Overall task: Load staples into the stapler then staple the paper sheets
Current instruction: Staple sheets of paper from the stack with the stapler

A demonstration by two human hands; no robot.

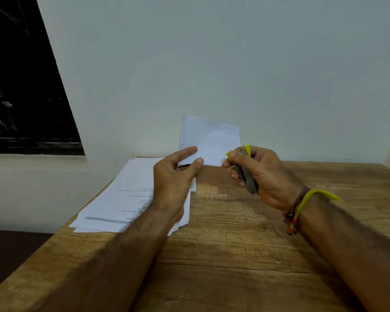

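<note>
My right hand (259, 174) grips a small stapler (245, 171) with a grey metal body and a yellow top, held above the wooden table. My left hand (178, 176) hovers open just left of it, fingers spread, over the right edge of a fanned stack of printed paper sheets (126, 199) lying on the table. Another set of white sheets (209, 143) leans upright against the wall behind both hands. Whether staples are inside the stapler is hidden by my fingers.
The wooden table (234, 244) runs from the wall toward me; its left edge slants down to the lower left. A pale wall stands right behind it. A dark window (20, 86) sits at the upper left. Thread bands circle my right wrist (300, 208).
</note>
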